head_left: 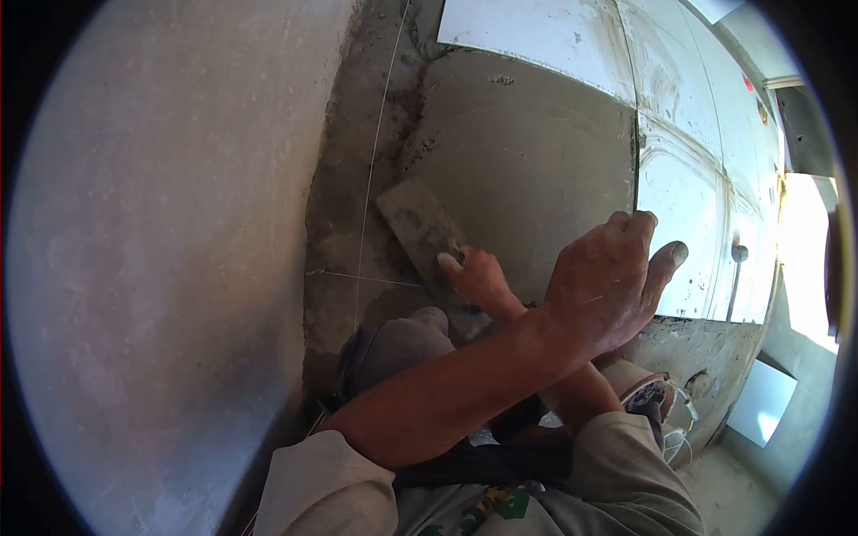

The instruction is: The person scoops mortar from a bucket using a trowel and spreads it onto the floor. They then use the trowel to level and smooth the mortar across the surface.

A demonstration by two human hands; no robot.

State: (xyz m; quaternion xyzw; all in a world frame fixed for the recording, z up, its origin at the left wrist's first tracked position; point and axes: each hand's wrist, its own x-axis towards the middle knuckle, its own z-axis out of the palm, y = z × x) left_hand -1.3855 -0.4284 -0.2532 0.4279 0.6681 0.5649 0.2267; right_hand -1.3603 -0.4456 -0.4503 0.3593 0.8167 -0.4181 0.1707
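Head view.
Trowel: laid flat on the left part of the mortar, just beside the string.
Right hand: closed round the trowel.
Left hand: fingers curled, thumb apart, near the tiles' edge; contact cannot be told.
Mortar: tile-edged above and at right; broad stretch beyond the trowel.
Knee: close to the trowel's near end.

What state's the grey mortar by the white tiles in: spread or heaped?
Spread. The mortar forms a broad, mostly smooth layer beside the white tiles, with some rough pits and no heap showing.
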